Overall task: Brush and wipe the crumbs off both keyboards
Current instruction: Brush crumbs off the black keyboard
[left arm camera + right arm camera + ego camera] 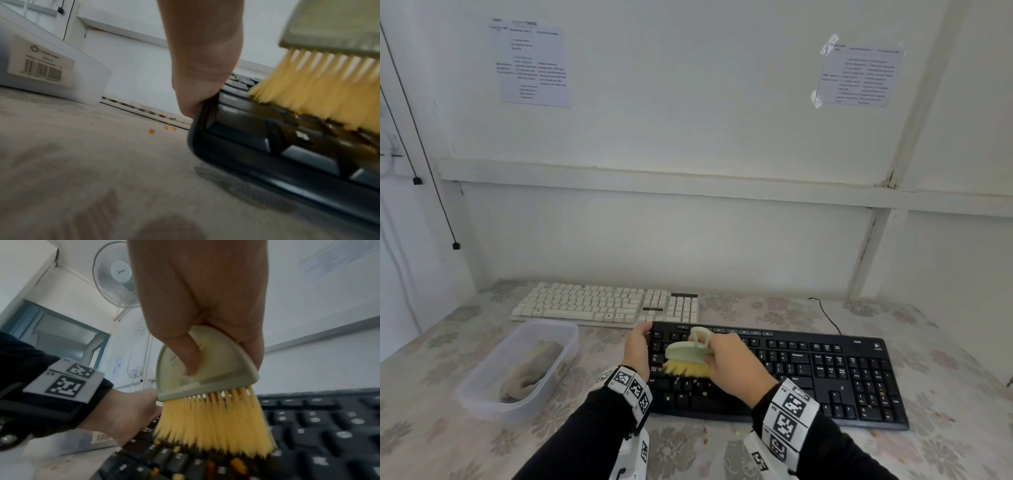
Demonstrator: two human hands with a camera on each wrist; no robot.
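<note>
While the right hand point(729, 363) clenches the brush point(690, 356) by its pale green back, thumb pressed flat on the plastic, the yellow bristles point(216, 426) splay on the black keyboard's point(825, 373) left keys. It looks light and stiff in the body, soft at the tips, so the domed back is the sensible place to hold it. The left hand point(637, 349) grips the keyboard's left end at 9 o'clock, steadying a thing likely light enough to slide on the cloth. Orange crumbs point(152, 130) lie just off that end. The white keyboard point(606, 303) sits at 11 o'clock, beyond. A tub point(517, 370) stands at 9 o'clock, its contents blurred behind frosted plastic. Crumbs under the bristles are hard to make out, and the left fingers are mostly hidden.
</note>
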